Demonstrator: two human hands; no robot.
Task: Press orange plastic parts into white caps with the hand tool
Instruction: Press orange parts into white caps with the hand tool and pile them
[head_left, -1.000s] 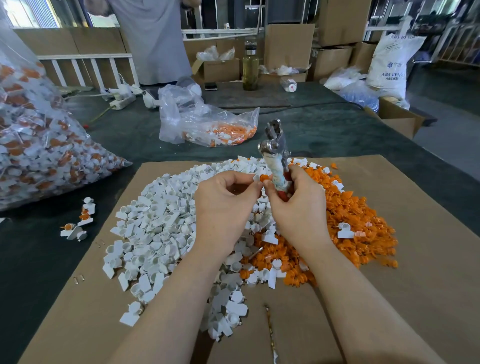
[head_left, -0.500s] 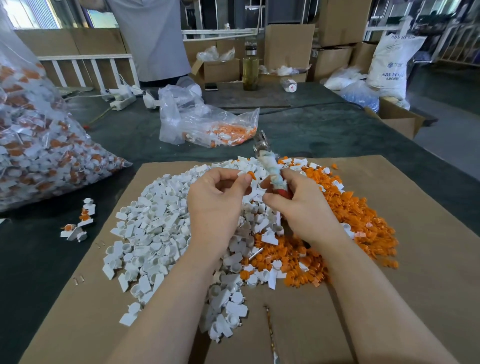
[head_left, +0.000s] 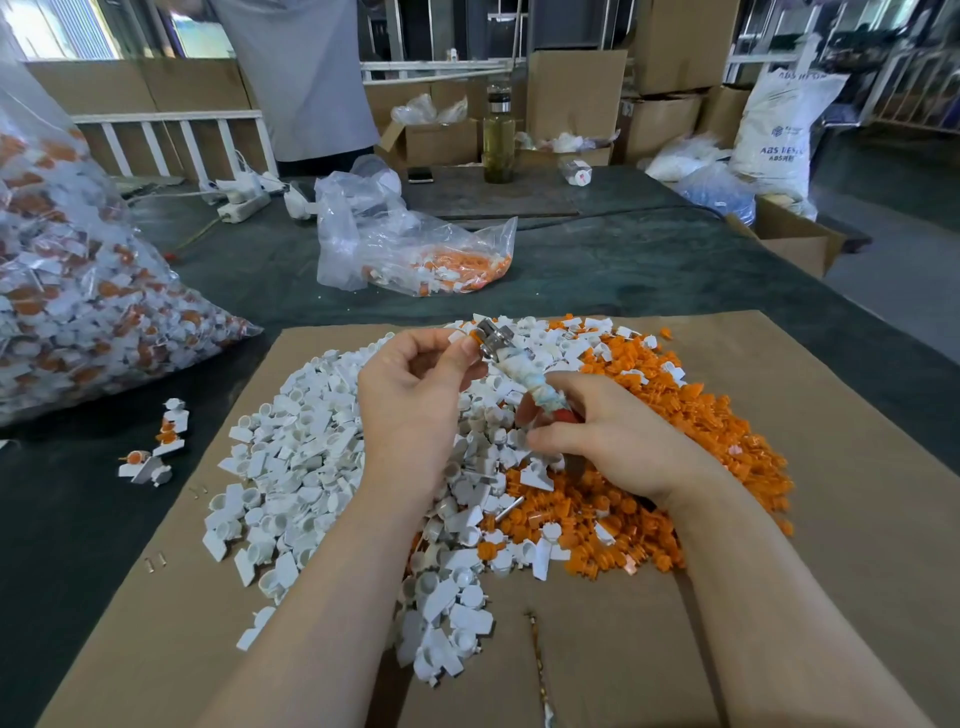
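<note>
A heap of white caps (head_left: 322, 467) covers the left half of a cardboard sheet (head_left: 841, 519), and a heap of orange plastic parts (head_left: 691, 415) lies on its right half. My right hand (head_left: 602, 441) grips the tape-wrapped handles of the hand tool (head_left: 524, 371), which leans away to the left with its metal head up. My left hand (head_left: 415, 395) pinches a small white cap against that metal head. The piece between the fingers and the jaws is mostly hidden.
A big clear bag of assembled white-and-orange parts (head_left: 78, 291) fills the left. A smaller bag (head_left: 410, 249) lies beyond the cardboard on the dark table. A few finished pieces (head_left: 156, 447) sit at the left. A person (head_left: 301, 78) stands behind; boxes and a bottle (head_left: 498, 135) stand farther back.
The tool has tipped from upright to leaning left and lower. My left hand has moved up to its metal head; the orange part seen at my fingertips is no longer visible.
</note>
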